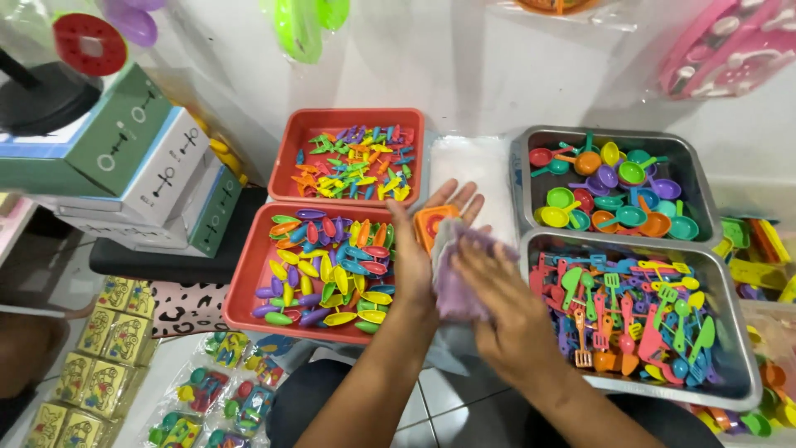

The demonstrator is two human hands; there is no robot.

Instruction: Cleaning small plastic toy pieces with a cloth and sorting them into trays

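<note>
Where trays crowd: white tabletop.

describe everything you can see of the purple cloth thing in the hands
The purple cloth looks soft and fuzzy, pale lilac, bunched into a loose crumpled wad rather than laid flat. It lies across the open left hand, partly covering a small orange plastic piece held in that palm. The right hand presses on it from the right, fingers spread over its folds. It sits between the red trays and the metal trays.

Two trays left of the hands, two metal bins right (boxes farther left), bag stack between.
</note>
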